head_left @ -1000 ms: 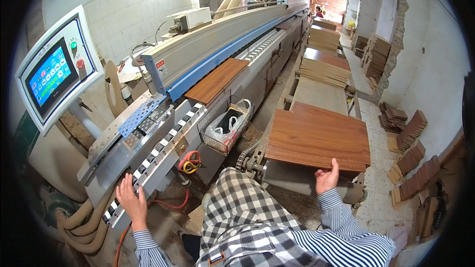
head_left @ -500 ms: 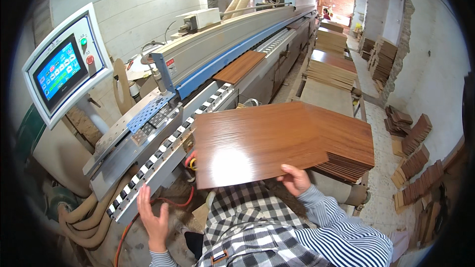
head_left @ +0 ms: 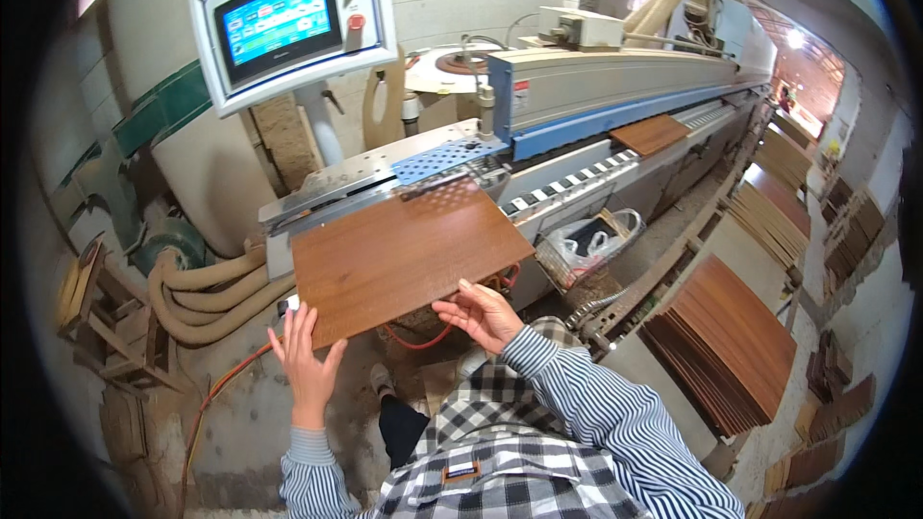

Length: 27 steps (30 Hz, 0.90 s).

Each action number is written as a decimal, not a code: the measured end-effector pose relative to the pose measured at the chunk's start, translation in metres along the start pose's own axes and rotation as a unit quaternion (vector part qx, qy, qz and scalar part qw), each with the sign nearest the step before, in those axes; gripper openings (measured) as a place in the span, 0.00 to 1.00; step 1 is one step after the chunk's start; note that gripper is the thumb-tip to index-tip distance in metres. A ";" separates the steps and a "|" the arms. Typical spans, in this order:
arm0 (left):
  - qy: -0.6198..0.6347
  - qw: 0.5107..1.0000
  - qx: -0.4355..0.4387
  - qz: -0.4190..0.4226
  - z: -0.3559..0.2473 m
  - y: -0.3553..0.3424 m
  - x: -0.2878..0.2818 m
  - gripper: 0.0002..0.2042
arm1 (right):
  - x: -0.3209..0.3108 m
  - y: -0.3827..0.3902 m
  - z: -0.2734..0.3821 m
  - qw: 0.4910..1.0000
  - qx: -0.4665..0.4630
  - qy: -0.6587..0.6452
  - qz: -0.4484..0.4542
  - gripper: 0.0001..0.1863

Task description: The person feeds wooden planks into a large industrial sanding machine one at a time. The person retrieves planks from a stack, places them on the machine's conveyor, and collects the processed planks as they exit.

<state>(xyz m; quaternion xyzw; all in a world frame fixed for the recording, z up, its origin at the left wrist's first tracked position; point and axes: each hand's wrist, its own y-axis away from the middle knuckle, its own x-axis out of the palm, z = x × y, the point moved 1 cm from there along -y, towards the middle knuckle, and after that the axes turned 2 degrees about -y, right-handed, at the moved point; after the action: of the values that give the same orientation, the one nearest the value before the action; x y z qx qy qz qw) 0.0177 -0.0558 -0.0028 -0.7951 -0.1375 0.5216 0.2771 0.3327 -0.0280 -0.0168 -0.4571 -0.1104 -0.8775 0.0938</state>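
Observation:
I hold a flat brown wood-grain panel (head_left: 404, 255) level in front of me, over the infeed end of a long grey and blue edge-banding machine (head_left: 596, 96). My left hand (head_left: 308, 365) grips the panel's near left corner from below. At the near edge, towards the right, my right hand (head_left: 479, 312) supports it, fingers curled under. The far edge of the panel lies at the machine's perforated blue plate (head_left: 437, 156). Further down the machine's roller track lies another brown panel (head_left: 652, 133).
A touch-screen control box (head_left: 288, 19) stands on a post at the upper left. Beige dust hoses (head_left: 207, 293) coil on the floor at the left. A stack of brown panels (head_left: 731, 346) sits at my right, a wire basket (head_left: 586, 245) with bags beside the machine. More panel stacks line the aisle.
The panel has swung from my right side across to the machine's infeed. My left hand left the roller track and took the panel's near corner. My view turned left.

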 end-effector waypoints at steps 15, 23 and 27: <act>0.033 0.998 -0.051 -0.031 0.031 -0.048 0.031 0.33 | -0.127 0.171 -0.031 0.466 -0.219 0.854 -0.081 0.18; 0.070 0.996 -0.061 -0.010 0.030 -0.048 0.024 0.30 | -0.138 0.170 -0.039 0.492 -0.262 0.824 -0.102 0.13; 0.104 0.993 -0.057 0.004 0.034 -0.047 0.017 0.27 | -0.138 0.173 -0.037 0.499 -0.268 0.818 -0.099 0.13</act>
<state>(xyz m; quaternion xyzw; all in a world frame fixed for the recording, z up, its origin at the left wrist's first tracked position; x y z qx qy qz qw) -0.0025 0.0007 0.0017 -0.8603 -0.1336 0.4283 0.2422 0.4271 -0.1953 -0.1321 0.4752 0.2116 -0.8510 -0.0718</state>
